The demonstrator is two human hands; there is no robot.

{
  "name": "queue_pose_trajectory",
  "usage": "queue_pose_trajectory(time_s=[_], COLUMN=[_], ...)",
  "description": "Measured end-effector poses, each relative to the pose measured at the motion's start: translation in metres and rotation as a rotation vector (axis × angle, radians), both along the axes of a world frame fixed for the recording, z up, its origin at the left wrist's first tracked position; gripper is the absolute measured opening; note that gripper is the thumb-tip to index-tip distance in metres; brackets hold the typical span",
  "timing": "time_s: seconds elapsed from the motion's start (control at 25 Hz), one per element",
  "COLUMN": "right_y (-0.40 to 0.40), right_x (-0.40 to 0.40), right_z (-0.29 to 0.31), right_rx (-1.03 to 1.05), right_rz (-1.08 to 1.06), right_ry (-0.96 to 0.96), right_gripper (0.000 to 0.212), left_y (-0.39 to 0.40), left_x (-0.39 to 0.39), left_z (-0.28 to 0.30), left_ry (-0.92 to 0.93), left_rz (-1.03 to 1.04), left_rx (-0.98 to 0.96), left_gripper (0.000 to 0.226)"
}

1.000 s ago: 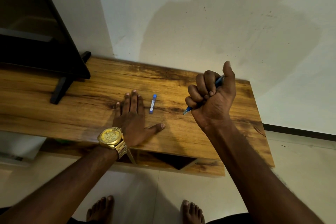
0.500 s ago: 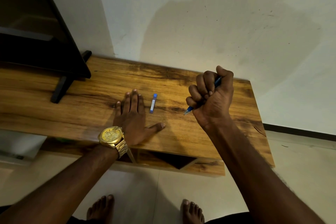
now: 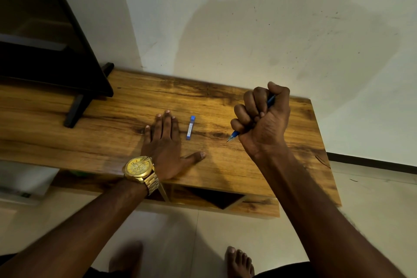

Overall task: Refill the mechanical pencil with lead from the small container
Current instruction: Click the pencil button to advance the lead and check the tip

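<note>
My right hand (image 3: 262,119) is a fist around a blue mechanical pencil (image 3: 233,136), held above the wooden table. The pencil's tip points down and left out of the fist, its top end shows under my thumb, which presses down on it. A small blue lead container (image 3: 190,128) lies flat on the table between my hands. My left hand (image 3: 165,144) rests flat on the table, palm down, fingers spread, just left of the container and not touching it. A gold watch sits on that wrist.
The wooden table (image 3: 112,133) stands against a white wall. A dark screen on a black stand (image 3: 75,108) occupies its left end. An open shelf shows under the table's front edge. My bare feet are on the tiled floor below.
My right thumb, raised a second ago, has come down onto the pencil's top end. The left hand and the lead container have stayed put.
</note>
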State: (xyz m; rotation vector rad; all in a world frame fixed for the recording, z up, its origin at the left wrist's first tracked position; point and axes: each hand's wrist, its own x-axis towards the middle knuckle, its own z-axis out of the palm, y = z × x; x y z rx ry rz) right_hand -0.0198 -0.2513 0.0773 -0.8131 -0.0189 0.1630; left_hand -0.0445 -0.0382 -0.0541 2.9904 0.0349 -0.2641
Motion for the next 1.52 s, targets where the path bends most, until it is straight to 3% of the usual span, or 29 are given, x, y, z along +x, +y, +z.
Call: queue_pose_trajectory(time_s=[0.8,1.52], right_y=[-0.004,-0.006], right_x=[0.001,0.004], right_z=[0.000,-0.004], right_rx=[0.063,0.039], right_rz=[-0.008,-0.045], right_ry=[0.014,0.026], right_gripper=[0.059,0.060], left_y=[-0.004,-0.003], left_x=[-0.003,-0.001], left_z=[0.010,0.003], left_ry=[-0.004,-0.007], left_rz=[0.016,0.012], left_rx=[0.020,0.026], left_gripper=[0.141,0.146])
